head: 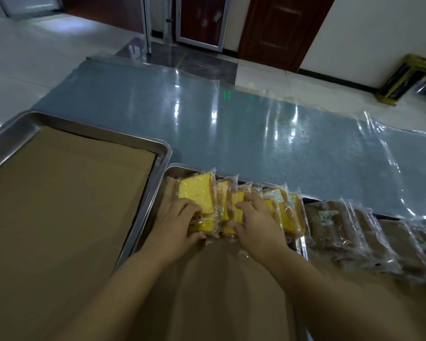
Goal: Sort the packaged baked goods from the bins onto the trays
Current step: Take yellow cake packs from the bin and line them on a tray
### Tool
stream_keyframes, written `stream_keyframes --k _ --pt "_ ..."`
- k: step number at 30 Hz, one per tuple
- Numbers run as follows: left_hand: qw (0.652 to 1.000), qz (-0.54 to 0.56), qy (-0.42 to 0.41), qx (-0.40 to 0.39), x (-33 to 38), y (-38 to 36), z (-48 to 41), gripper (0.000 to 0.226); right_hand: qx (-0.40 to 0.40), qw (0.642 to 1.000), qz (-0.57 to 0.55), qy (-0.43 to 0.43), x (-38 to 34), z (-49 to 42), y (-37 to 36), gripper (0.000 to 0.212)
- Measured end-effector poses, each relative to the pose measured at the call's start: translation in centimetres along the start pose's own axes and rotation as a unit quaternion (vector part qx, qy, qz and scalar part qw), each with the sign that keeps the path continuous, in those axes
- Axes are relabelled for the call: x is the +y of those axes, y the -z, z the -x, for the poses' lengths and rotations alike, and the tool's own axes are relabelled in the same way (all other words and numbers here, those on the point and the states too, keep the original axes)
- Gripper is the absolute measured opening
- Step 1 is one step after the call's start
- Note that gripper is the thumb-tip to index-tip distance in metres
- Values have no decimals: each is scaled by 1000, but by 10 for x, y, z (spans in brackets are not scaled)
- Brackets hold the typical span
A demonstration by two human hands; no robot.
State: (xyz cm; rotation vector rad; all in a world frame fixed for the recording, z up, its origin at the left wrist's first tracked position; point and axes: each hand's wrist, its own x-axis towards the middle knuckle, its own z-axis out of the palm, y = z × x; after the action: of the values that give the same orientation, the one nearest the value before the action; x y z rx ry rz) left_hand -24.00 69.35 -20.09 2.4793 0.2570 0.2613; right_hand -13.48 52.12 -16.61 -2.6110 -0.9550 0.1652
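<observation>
A row of clear-wrapped yellow cake slices (197, 193) leans along the far edge of the middle steel tray (161, 190), which is lined with brown paper. My left hand (177, 222) grips the leftmost yellow packs, thumb under the near edge and fingers curled over the top. My right hand (256, 220) holds the packs just to the right, thumb at the near edge and fingers over the top. Brown cake packs (337, 227) lie overlapping in a row on the tray to the right.
A large steel tray (84, 129) lined with brown paper sits at the left with nothing on it. Beyond the trays stretches a grey-blue table (231, 119) under a clear plastic sheet. Past it are tiled floor and doors.
</observation>
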Motion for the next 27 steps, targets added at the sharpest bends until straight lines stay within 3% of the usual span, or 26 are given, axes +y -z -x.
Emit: stream_keyframes --k 6,16,23,27 --pt "1000 -22 8 -21 6 6 5 61 -36 999 32 -19 -8 8 15 49" --pt "996 -84 2 1 46 31 57 54 -28 996 80 -28 -11 81 63 33" --pt "987 -145 -61 -34 109 30 94 35 -64 990 110 -61 11 145 96 20" --pt "983 -158 -79 -57 166 17 112 36 -75 988 115 -71 39 187 121 33"
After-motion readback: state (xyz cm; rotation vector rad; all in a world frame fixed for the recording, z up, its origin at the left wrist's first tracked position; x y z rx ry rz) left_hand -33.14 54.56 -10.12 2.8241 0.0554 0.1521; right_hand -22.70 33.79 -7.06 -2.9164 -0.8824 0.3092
